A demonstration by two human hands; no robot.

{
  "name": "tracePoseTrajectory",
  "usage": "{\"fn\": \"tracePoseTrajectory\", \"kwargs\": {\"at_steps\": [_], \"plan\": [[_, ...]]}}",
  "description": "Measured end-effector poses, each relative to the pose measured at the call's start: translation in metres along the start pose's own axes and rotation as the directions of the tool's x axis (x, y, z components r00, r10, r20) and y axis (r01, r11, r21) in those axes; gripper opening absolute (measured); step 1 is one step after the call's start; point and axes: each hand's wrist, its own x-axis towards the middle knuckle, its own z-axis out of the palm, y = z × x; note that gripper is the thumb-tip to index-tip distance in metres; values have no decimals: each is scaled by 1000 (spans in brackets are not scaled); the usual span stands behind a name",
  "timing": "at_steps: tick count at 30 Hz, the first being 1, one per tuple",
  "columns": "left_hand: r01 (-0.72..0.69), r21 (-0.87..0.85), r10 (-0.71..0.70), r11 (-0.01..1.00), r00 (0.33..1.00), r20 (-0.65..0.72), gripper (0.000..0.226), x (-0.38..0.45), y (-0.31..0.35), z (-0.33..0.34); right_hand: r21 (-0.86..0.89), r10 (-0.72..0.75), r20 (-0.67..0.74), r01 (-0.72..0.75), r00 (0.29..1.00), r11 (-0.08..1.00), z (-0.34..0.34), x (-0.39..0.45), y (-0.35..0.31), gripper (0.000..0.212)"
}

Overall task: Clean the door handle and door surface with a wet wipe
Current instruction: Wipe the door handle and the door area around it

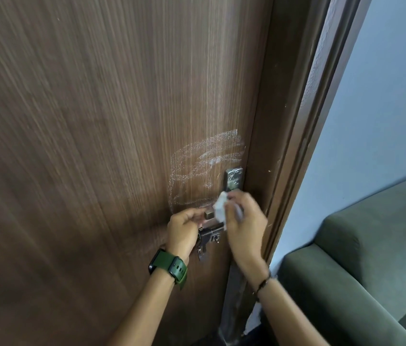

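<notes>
A brown wood-grain door (97,121) fills most of the view. Its metal handle (209,214) sticks out from a long plate (233,179) near the door's right edge. My left hand (184,229) grips the outer end of the handle. My right hand (243,221) pinches a white wet wipe (220,208) against the handle close to the plate. Whitish wet streaks (207,166) mark the door just above the handle. A dark latch with keys (209,237) sits under the handle, partly hidden by my hands.
The dark door frame (294,146) runs along the door's right side. Beyond it is a pale blue wall (384,108). A green sofa (361,270) stands at the lower right, close to my right forearm.
</notes>
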Motion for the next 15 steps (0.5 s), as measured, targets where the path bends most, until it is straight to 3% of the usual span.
{"fn": "tracePoseTrajectory", "kwargs": {"at_steps": [3,5,7,12,15], "plan": [[-40,58,41,998,999,-15,35,-1,0,2,-202,-66,-27,59,997,978,-14,40,10,15],[-52,71,53,996,998,-26,35,-1,0,2,-420,-146,123,185,982,889,-10,52,15,19],[-61,69,63,996,998,-21,38,0,-1,2,-529,-109,249,229,962,817,-1,54,21,26],[-56,46,57,997,998,-15,47,0,-2,2,-508,37,162,51,986,860,9,54,23,27],[-63,51,64,997,998,-11,46,1,-5,2,-402,0,104,42,995,915,5,57,17,23]]}}
